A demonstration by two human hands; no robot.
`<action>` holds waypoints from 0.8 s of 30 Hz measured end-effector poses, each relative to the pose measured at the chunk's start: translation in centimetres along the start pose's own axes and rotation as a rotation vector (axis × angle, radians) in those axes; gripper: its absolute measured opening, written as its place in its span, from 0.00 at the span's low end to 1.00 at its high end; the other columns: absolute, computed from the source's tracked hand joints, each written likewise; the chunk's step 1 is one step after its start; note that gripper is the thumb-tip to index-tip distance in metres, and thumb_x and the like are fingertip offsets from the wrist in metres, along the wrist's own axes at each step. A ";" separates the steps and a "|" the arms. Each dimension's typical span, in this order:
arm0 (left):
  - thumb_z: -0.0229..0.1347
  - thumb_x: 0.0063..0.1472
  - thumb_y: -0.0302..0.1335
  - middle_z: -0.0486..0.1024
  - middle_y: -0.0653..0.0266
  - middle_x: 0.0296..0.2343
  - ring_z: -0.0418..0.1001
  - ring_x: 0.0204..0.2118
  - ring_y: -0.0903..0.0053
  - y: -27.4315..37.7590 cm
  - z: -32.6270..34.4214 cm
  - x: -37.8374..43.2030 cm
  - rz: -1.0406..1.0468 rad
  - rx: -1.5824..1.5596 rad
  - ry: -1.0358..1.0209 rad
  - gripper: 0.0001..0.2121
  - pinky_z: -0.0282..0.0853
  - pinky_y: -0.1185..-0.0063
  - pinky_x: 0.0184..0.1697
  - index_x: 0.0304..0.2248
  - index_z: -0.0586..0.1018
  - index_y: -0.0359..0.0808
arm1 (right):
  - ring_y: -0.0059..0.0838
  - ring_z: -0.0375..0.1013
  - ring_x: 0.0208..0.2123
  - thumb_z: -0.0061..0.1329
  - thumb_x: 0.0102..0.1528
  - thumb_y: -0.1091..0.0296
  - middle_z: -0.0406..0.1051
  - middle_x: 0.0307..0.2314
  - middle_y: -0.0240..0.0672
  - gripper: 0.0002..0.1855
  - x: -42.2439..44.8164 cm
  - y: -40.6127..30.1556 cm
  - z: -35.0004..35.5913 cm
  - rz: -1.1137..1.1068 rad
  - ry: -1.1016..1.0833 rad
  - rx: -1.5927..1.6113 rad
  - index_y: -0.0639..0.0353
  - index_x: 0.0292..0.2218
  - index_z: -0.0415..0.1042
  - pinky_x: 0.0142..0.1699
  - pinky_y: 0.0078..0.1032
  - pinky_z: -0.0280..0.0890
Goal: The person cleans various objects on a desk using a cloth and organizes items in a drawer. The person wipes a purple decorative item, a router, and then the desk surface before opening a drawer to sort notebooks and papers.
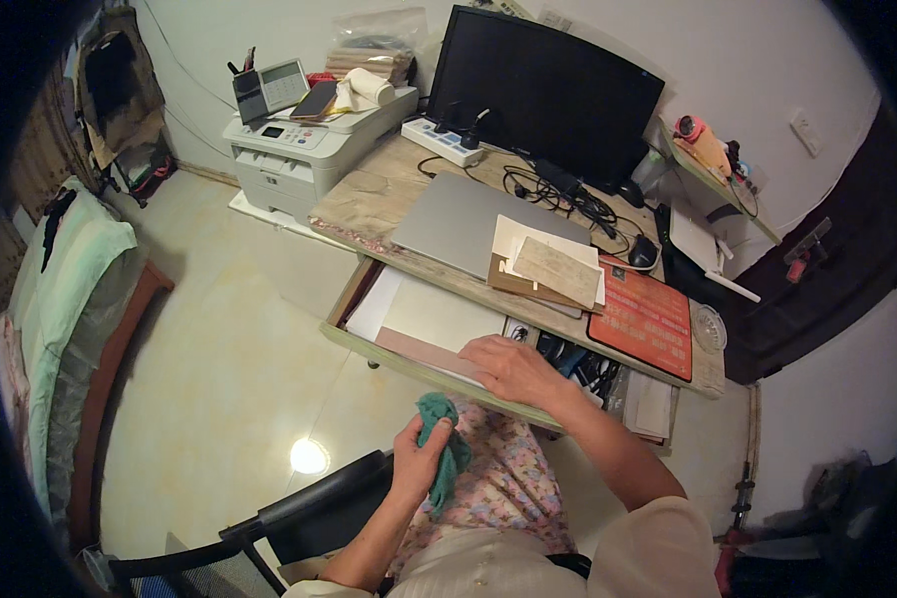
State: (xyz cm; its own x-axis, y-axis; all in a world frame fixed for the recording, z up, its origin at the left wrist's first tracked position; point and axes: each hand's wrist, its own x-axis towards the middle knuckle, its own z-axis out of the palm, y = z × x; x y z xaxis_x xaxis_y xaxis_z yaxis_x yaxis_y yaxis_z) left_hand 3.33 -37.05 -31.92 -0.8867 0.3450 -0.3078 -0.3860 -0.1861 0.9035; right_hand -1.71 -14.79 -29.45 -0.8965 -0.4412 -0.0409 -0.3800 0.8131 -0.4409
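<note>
A crumpled green cloth (439,448) is bunched in my left hand (418,452), which is held above my lap in front of the desk. My right hand (512,370) reaches over the front of a pulled-out desk drawer (389,357). Its fingers rest on a pale folder with a brownish-pink edge (426,350); whether they grip it is hidden. White paper sheets (374,303) lie beside the folder at the drawer's left. Dark cables and small items (594,374) fill the drawer's right part, next to a stack of papers or booklets (649,404).
On the desk (366,187) are a closed silver laptop (448,217) with papers and a booklet (557,269), a monitor (546,90), a power strip (441,142), tangled cables (568,198) and an orange mouse pad (643,321). A printer (291,157) stands left; a black chair (329,508) is close behind.
</note>
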 end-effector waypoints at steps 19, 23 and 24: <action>0.51 0.60 0.35 0.73 0.66 0.27 0.71 0.27 0.80 1.9 -1.3 2.4 -0.114 -0.283 0.042 0.14 0.69 0.81 0.31 0.37 0.74 0.31 | 0.45 0.71 0.39 0.39 0.50 0.79 0.71 0.36 0.48 0.16 0.8 -1.4 -1.1 0.063 0.319 -0.119 0.68 0.42 0.65 0.44 0.33 0.66; 0.52 0.59 0.39 0.73 0.64 0.29 0.71 0.30 0.81 3.4 -1.0 4.4 -0.148 -0.368 0.003 0.18 0.67 0.83 0.34 0.37 0.73 0.29 | 0.43 0.72 0.36 0.40 0.48 0.82 0.71 0.34 0.48 0.16 -0.3 -4.8 -0.8 -0.192 0.486 -0.205 0.69 0.41 0.66 0.41 0.32 0.67; 0.53 0.58 0.36 0.72 0.61 0.31 0.70 0.32 0.79 2.7 -1.3 5.1 -0.094 -0.356 0.032 0.18 0.67 0.82 0.35 0.38 0.72 0.27 | 0.43 0.72 0.36 0.40 0.48 0.82 0.71 0.34 0.48 0.16 -0.6 -5.9 -0.3 -0.192 0.483 -0.208 0.69 0.41 0.66 0.41 0.32 0.67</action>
State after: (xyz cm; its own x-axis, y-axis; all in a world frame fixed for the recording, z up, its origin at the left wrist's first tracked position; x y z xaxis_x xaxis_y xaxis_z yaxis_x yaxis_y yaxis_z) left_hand -2.54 -36.96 -31.41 -0.8483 0.3482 -0.3990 -0.5258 -0.4649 0.7123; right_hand 0.97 -19.19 -26.55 -0.7907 -0.4043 0.4596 -0.5396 0.8149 -0.2116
